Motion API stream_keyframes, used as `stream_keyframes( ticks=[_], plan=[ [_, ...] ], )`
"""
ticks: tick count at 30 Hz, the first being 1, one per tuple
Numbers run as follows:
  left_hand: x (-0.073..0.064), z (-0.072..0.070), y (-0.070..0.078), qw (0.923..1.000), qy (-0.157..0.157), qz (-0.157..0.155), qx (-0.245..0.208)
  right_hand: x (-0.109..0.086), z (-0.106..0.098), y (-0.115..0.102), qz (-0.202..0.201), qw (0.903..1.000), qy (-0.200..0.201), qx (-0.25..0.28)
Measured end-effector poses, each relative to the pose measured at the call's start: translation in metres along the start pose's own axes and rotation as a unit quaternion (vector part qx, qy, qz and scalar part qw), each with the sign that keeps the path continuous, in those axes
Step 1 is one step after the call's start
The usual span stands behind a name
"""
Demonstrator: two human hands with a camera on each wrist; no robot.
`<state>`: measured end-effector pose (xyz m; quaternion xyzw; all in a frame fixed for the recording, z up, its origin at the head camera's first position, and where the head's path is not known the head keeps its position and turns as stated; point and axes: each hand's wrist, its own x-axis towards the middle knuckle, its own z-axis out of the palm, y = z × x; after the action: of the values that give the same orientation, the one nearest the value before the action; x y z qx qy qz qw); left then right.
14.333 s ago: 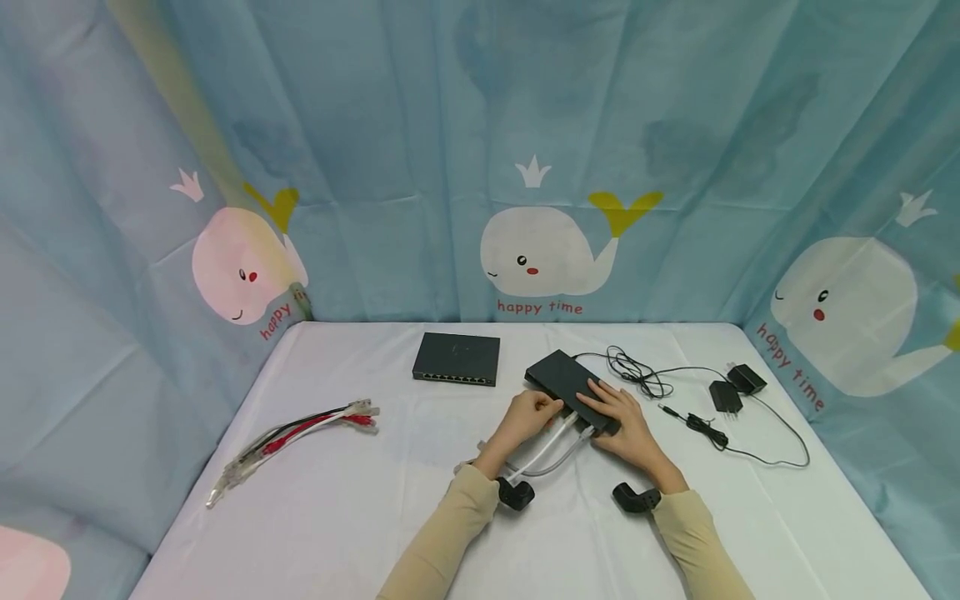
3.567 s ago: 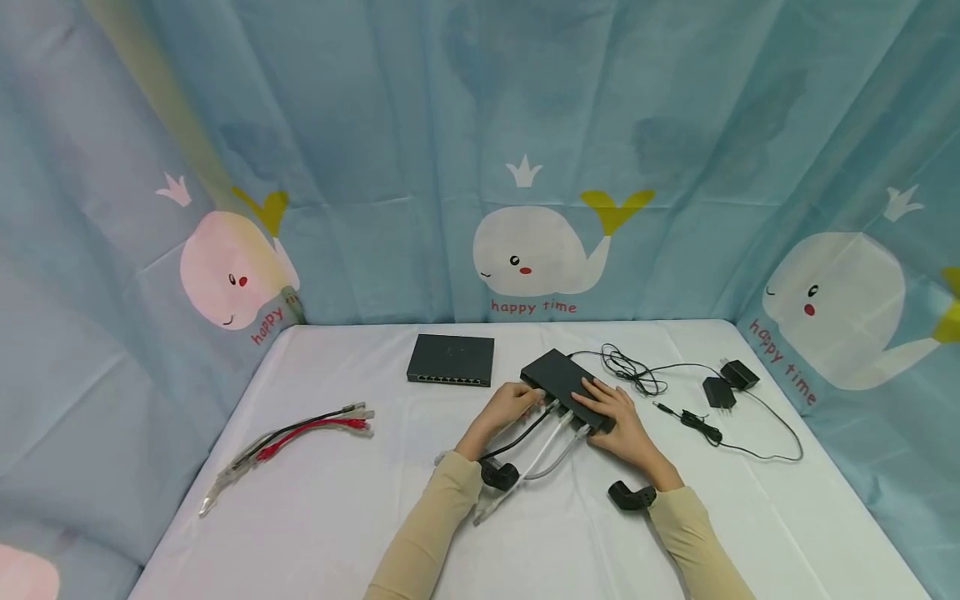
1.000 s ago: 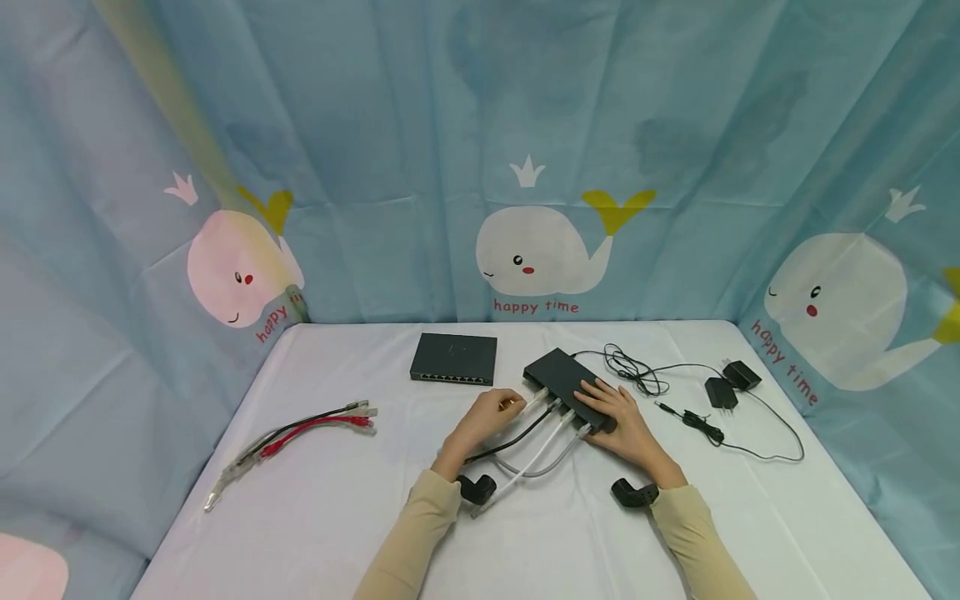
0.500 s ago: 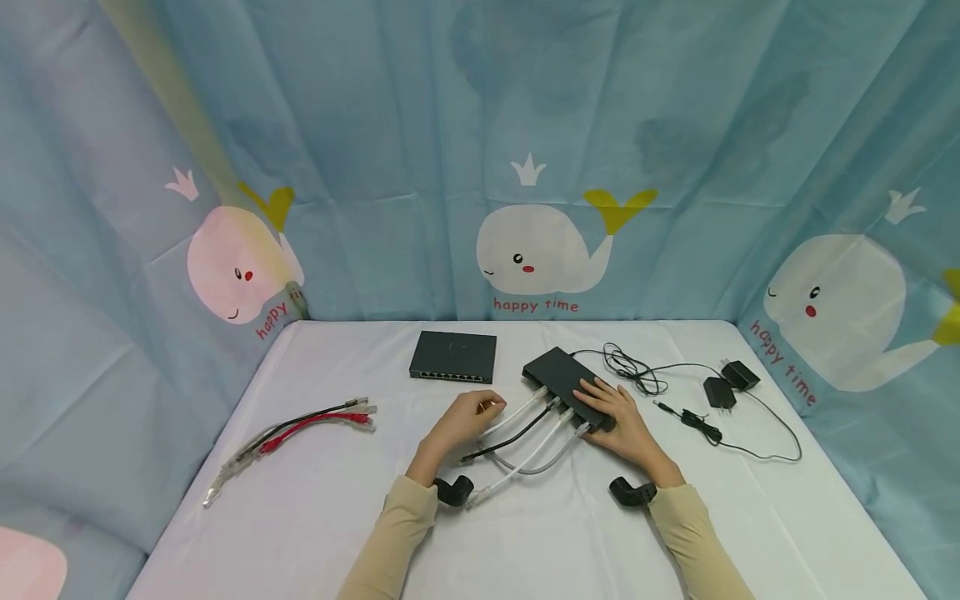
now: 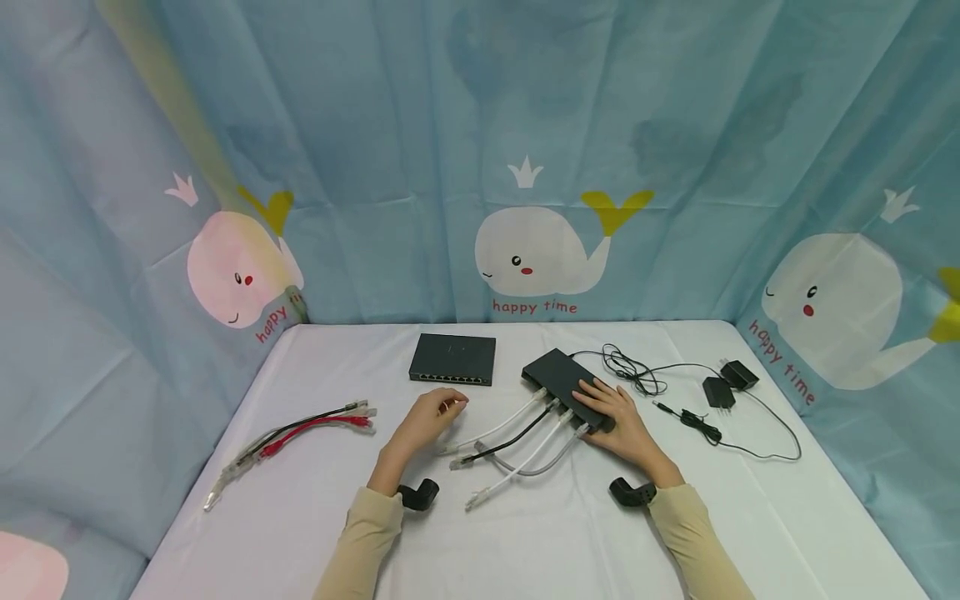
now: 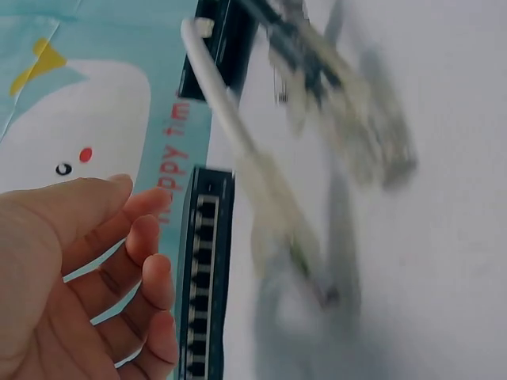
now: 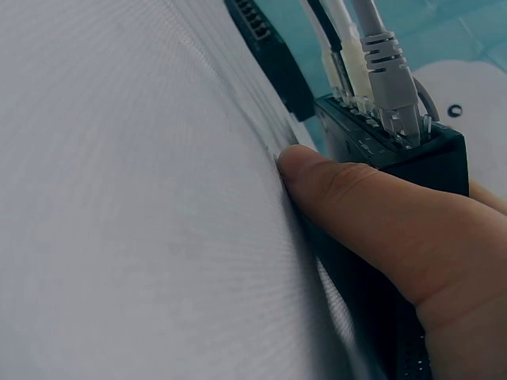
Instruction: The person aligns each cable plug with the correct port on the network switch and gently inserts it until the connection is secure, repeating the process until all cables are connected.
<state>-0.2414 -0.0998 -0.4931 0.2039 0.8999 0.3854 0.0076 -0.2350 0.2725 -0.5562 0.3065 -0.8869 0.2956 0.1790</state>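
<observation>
The right grip (image 5: pixel 617 421) holds a black network switch (image 5: pixel 551 375) by its near right end, fingers spread over the top and thumb set against the near edge. The left grip (image 5: pixel 423 421) holds nothing; its fingers are loosely bent, and it hovers left of the cables, on the near side of a second switch (image 5: pixel 452 358).

The held switch sits right of centre on the white-covered desk (image 5: pixel 585 554), turned at a slant. Four cables are plugged along its left near edge. From far to near these are a white cable (image 5: pixel 504 424), a black cable (image 5: pixel 516 438), another white cable (image 5: pixel 531 458) and a grey cable (image 5: pixel 542 472). They trail left, and the grey one bends round in a loop. In the left wrist view the loose ends show clear plugs, though blurred.

The second switch lies flat on the far side, left of the held one, its row of ports facing near. A bundle of black, red and pale cables (image 5: pixel 285 435) rests at the left. At the right lie two black power adapters (image 5: pixel 720 394) close together, with a coiled black cord (image 5: pixel 636 372) and a tied cord (image 5: pixel 703 428) to their left. A blue curtain (image 5: pixel 375 125) with whales hangs beyond the desk.
</observation>
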Motion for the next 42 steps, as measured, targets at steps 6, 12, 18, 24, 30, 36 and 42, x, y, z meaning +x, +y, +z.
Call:
stream_keyframes(
  ticks=[6, 12, 18, 24, 30, 36, 42],
  plan=[
    [-0.008, -0.013, -0.013, 0.9997, 0.019, -0.012, 0.009, -0.001, 0.0, 0.0, 0.006, 1.0, 0.0, 0.0],
    [-0.018, -0.025, -0.025, 0.9988, 0.038, -0.017, 0.025, 0.0, -0.001, 0.0, 0.001, 1.0, 0.001, 0.001],
    [-0.027, -0.039, -0.035, 0.9981, 0.049, -0.021, 0.03, 0.0, -0.002, -0.002, 0.0, 1.0, 0.001, 0.002],
    [-0.035, -0.053, -0.05, 0.9955, 0.072, -0.034, 0.052, 0.0, -0.002, -0.003, 0.002, 1.0, 0.001, 0.003],
    [-0.043, -0.064, -0.065, 0.9925, 0.087, -0.047, 0.071, -0.001, -0.001, -0.002, 0.004, 1.0, 0.0, 0.006],
    [-0.053, -0.076, -0.077, 0.9907, 0.093, -0.056, 0.082, -0.002, 0.0, 0.0, 0.011, 0.9999, -0.005, 0.007],
    [-0.061, -0.086, -0.085, 0.9869, 0.098, -0.074, 0.105, -0.001, 0.0, -0.001, 0.004, 1.0, -0.002, 0.001]
  ],
)
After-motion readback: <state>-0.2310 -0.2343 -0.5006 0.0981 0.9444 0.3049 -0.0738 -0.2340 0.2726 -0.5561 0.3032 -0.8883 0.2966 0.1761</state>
